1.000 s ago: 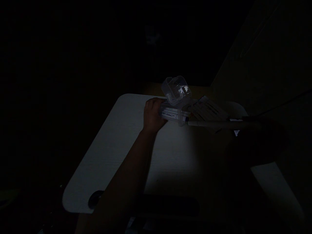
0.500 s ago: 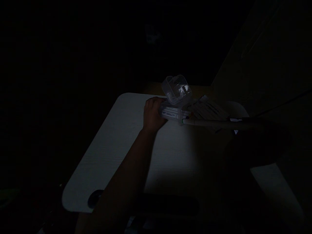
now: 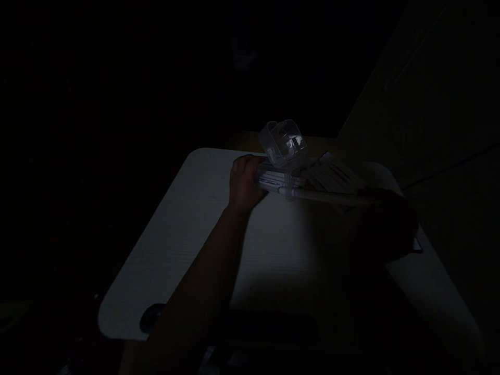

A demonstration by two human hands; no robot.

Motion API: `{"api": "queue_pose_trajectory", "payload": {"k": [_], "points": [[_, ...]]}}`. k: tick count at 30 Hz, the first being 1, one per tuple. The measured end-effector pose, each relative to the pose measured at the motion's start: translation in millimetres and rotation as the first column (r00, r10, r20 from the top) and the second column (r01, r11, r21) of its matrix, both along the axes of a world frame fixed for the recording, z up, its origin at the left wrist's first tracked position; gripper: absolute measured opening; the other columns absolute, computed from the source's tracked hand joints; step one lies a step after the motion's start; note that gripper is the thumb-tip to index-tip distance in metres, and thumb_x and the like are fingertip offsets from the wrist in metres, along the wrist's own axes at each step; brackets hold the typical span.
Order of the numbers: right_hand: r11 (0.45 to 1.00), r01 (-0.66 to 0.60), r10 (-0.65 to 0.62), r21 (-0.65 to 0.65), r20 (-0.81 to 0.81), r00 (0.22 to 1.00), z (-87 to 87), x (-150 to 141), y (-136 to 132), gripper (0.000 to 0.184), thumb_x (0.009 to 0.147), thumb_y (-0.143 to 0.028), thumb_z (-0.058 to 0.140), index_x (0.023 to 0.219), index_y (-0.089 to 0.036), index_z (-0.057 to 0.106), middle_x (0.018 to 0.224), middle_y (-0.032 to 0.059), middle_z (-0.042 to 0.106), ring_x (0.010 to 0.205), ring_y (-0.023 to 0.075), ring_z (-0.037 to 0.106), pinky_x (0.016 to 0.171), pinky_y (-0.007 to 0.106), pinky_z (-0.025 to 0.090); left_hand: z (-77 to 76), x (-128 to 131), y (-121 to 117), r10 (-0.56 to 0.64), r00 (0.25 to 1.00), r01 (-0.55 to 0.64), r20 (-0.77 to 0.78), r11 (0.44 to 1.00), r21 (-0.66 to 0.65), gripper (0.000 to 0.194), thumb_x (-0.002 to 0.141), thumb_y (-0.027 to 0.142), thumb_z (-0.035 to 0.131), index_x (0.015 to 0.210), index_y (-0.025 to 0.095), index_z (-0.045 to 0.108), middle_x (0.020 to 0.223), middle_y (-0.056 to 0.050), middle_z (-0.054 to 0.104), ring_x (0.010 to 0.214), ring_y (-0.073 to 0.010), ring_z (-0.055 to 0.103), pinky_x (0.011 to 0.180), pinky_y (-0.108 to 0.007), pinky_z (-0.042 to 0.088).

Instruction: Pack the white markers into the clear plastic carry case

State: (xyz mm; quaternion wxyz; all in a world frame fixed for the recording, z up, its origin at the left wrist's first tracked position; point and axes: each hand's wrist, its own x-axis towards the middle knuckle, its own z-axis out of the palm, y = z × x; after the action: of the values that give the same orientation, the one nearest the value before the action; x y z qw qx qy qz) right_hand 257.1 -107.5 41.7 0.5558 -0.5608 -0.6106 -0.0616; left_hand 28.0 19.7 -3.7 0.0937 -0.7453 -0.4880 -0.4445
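Observation:
The scene is very dark. My left hand point(image 3: 245, 182) is wrapped round the left end of a clear plastic case point(image 3: 288, 194) that lies on its side, with several pale markers point(image 3: 269, 180) inside. Its see-through lid point(image 3: 283, 141) stands swung open above the mouth. In my right hand point(image 3: 385, 221), deep in shadow, is a long pale marker point(image 3: 326, 196); its far tip reaches into the open mouth of the case. The fingers of that hand are barely visible. Just behind the marker lies a pile of loose markers point(image 3: 336, 174).
A pale table point(image 3: 183, 234) with rounded corners carries everything. Near its front left corner is a dark round shape point(image 3: 151, 317), and a long dark slot or bar point(image 3: 269, 327) runs along the front. A dark cable point(image 3: 449, 169) comes in from the right.
My right hand has moved left, pushing the marker's tip further into the case. My left hand and the case have stayed in place.

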Motion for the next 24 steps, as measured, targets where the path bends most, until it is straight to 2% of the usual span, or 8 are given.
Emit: {"api": "queue_pose_trajectory", "payload": {"k": [2,4,10,17,20,24], "points": [[0.995,0.033,-0.035,0.094,0.021,0.999,-0.1,-3.4,1.9,0.032,0.094,-0.040,0.039,0.095,-0.020,0.064,0.088,0.0054,0.064,0.089,0.0191,0.060,0.088,0.038,0.044,0.3,0.3,-0.2,-0.003,1.000,0.003,0.003,1.000,-0.005,0.046,0.067,0.028,0.066,0.111,0.023,0.050,0.110,-0.009,0.059,0.106,-0.0272,0.052,0.093,-0.043,0.040],[0.991,0.055,-0.062,0.120,0.054,0.997,-1.2,-5.0,3.1,0.032,0.094,-0.040,0.040,0.093,-0.019,0.066,0.088,0.0051,0.065,0.085,0.0174,0.060,0.079,0.034,0.046,0.8,0.7,-0.4,-0.006,1.000,0.006,0.006,1.000,-0.013,0.046,0.068,0.028,0.065,0.111,0.022,0.050,0.111,-0.009,0.059,0.107,-0.0273,0.052,0.094,-0.043,0.040],[1.000,-0.008,0.007,0.018,0.064,0.998,-3.3,-6.0,2.5,0.035,0.092,-0.042,0.040,0.097,-0.019,0.065,0.089,0.0064,0.067,0.083,0.0176,0.063,0.069,0.032,0.048,2.2,1.1,-0.8,0.006,1.000,-0.006,-0.006,1.000,-0.018,0.043,0.067,0.025,0.064,0.108,0.023,0.051,0.110,-0.009,0.060,0.106,-0.0273,0.053,0.093,-0.043,0.041],[0.992,-0.129,0.129,-0.019,0.028,0.991,-4.8,-12.1,7.1,0.029,0.091,-0.037,0.041,0.098,-0.019,0.063,0.078,0.0048,0.065,0.084,0.0174,0.062,0.076,0.033,0.049,1.0,1.4,-0.5,-0.007,1.000,0.007,0.020,1.000,-0.011,0.046,0.067,0.026,0.066,0.110,0.022,0.051,0.110,-0.009,0.059,0.106,-0.0270,0.052,0.094,-0.044,0.041],[0.985,-0.169,0.170,-0.013,0.056,0.984,-8.6,-11.4,10.2,0.027,0.091,-0.035,0.042,0.100,-0.020,0.063,0.073,0.0032,0.063,0.083,0.0168,0.062,0.074,0.032,0.049,0.5,0.9,-0.3,-0.013,1.000,0.013,0.019,1.000,0.008,0.048,0.066,0.026,0.067,0.111,0.023,0.050,0.110,-0.008,0.059,0.105,-0.0267,0.052,0.093,-0.044,0.041],[0.980,-0.197,0.199,-0.027,0.105,0.974,-9.1,-12.7,10.0,0.027,0.091,-0.034,0.041,0.101,-0.019,0.062,0.081,0.0045,0.065,0.084,0.0158,0.063,0.071,0.029,0.050,0.5,0.6,-0.1,-0.003,1.000,0.003,0.011,1.000,-0.003,0.047,0.066,0.026,0.066,0.110,0.024,0.050,0.112,-0.008,0.059,0.106,-0.0267,0.052,0.093,-0.043,0.042]]}}
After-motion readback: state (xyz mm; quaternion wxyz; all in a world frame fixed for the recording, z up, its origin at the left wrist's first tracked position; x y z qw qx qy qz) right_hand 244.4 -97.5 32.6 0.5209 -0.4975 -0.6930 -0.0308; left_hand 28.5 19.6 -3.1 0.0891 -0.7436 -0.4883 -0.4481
